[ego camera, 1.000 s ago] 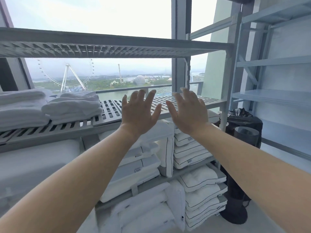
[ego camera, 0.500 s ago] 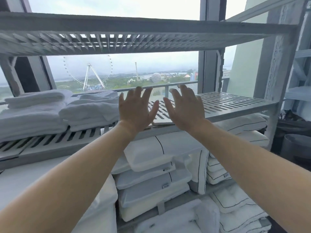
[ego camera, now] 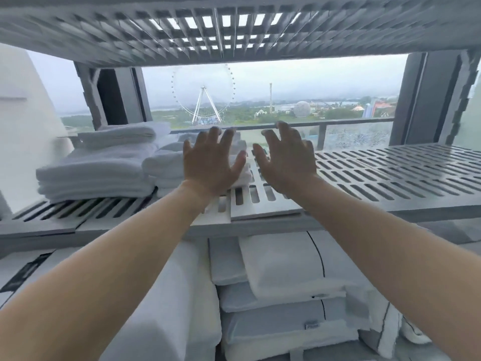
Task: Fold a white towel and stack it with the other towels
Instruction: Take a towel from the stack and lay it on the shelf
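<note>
Two stacks of folded white towels rest on the slatted grey shelf: a larger stack at the left and a smaller stack beside it. My left hand is stretched forward with fingers spread, in front of the smaller stack's right end and hiding part of it. My right hand is held open above the bare shelf just right of the towels. Neither hand holds anything.
An upper slatted shelf hangs close overhead. Below the towel shelf lie stacked white pillows and bedding. Behind the shelf is a window with a railing. A grey upright post stands at the right.
The view has swung left and closer to the shelf. Both hands have moved forward over the shelf, with the left hand now reaching the smaller towel stack.
</note>
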